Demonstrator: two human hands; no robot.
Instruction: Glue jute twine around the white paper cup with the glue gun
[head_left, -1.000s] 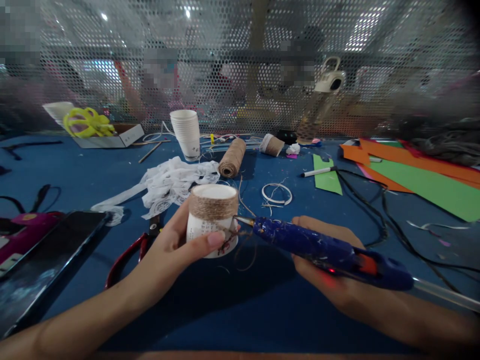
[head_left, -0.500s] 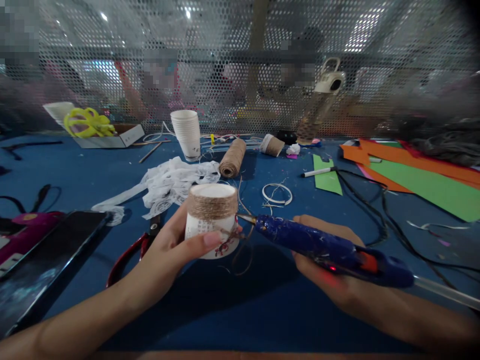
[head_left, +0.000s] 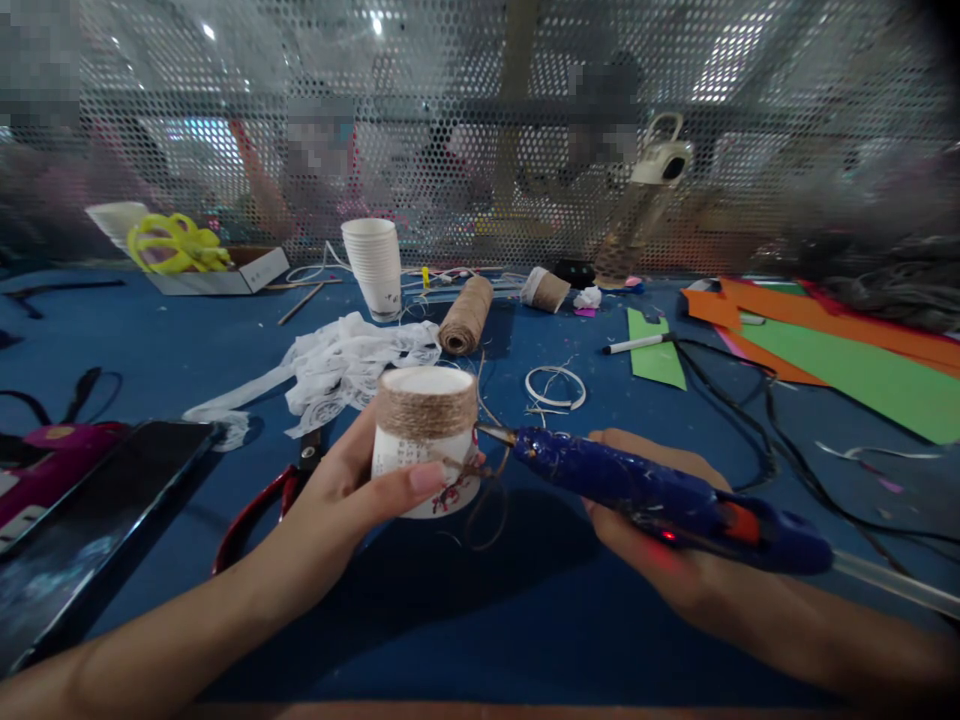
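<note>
A white paper cup [head_left: 405, 455] with printed marks sits in my left hand [head_left: 352, 490], thumb across its front and the other fingers hidden behind. Brown twine [head_left: 427, 412] wraps the band below its rim, and a loose strand hangs at its right side. My right hand [head_left: 652, 500] is closed around a blue hot glue gun [head_left: 622, 480] with a lit red light and a clear glue stick at its rear. The metal nozzle points left, at or very near the cup's right side; I cannot tell if they touch.
Beyond the cup lie a twine roll [head_left: 466, 315], white lace [head_left: 337, 365] and a stack of paper cups [head_left: 373, 270]. Red-handled scissors [head_left: 255, 515] and a phone [head_left: 105, 520] are at left. Coloured paper [head_left: 862, 370] and a black cord [head_left: 772, 430] lie right. A perforated screen [head_left: 465, 130] stands behind.
The glue gun and my right hand have shifted very slightly to the right. The cup in my left hand has hardly moved.
</note>
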